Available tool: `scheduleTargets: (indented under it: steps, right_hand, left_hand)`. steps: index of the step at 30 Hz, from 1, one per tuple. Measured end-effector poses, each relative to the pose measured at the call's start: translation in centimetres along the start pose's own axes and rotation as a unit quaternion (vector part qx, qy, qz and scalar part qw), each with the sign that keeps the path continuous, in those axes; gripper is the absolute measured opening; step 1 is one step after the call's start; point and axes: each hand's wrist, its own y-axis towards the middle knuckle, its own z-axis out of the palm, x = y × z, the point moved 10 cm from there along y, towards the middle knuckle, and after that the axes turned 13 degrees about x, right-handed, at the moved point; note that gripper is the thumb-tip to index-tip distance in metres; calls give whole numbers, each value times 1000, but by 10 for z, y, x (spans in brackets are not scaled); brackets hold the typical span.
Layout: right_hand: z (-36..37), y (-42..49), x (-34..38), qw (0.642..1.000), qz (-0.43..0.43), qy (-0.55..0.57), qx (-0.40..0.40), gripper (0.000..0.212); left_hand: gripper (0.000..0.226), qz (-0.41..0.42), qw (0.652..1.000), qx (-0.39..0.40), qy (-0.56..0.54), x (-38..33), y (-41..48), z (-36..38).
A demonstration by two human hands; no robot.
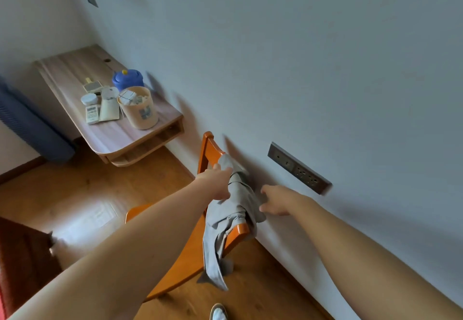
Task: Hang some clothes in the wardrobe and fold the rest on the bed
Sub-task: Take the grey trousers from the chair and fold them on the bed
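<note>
A grey garment (226, 222) hangs over the backrest of an orange wooden chair (209, 152) that stands against the wall. My left hand (216, 182) grips the garment near its upper end on the backrest. My right hand (276, 202) is just right of the cloth with its fingers spread, close to the fabric's edge; whether it touches I cannot tell. The lower part of the garment dangles down over the chair seat (175, 277). No wardrobe or bed is in view.
A wall-mounted wooden desk (117, 137) to the left carries a beige tub (140, 109), a blue container (127, 79) and small items. A socket strip (299, 168) sits on the wall right of the chair. Dark blue fabric (27, 124) hangs far left. Wooden floor lies below.
</note>
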Motion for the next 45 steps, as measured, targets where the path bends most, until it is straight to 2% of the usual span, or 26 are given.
scheduleTargets:
  steps: [5, 9, 11, 14, 17, 22, 28, 31, 34, 38, 41, 45]
  right_hand:
    - [21, 43, 20, 996, -52, 65, 29, 57]
    - [38, 69, 20, 993, -41, 111, 17, 81]
    - [45, 79, 15, 990, -38, 136, 16, 87]
    - [49, 87, 13, 979, -59, 195, 14, 79]
    - [50, 89, 12, 981, -50, 189, -13, 66]
    - [44, 81, 21, 988, -65, 133, -51, 24]
    - [1, 36, 34, 974, -95, 134, -156, 21]
    - [-40, -3, 46, 952, -122, 165, -229, 7]
    - [-82, -50, 67, 928, -150, 168, -296, 11]
    - [-134, -116, 107, 895, -199, 147, -370, 13]
    - [-163, -164, 142, 876, -256, 111, -393, 12]
    - [-170, -222, 189, 855, -330, 67, -395, 12]
  left_hand:
    - [80, 2, 999, 32, -29, 15, 45, 20]
    - [79, 8, 999, 30, -38, 18, 69, 19]
    - [75, 11, 999, 26, -40, 18, 79, 17]
    - [60, 21, 999, -13, -37, 14, 86, 10]
    - [42, 31, 997, -46, -54, 9, 87, 2]
    - [26, 51, 989, -111, -81, 7, 79, -10]
    - [11, 65, 975, -130, -169, 10, 46, -34]
    - [14, 48, 957, -160, -237, 22, 12, -66]
    - [16, 25, 929, -214, -301, 40, -30, -107]
    - [22, 19, 874, -293, -388, 66, -98, -156]
    - [24, -6, 844, -356, -402, 84, -159, -184]
    - [24, -35, 816, -401, -415, 104, -236, -189]
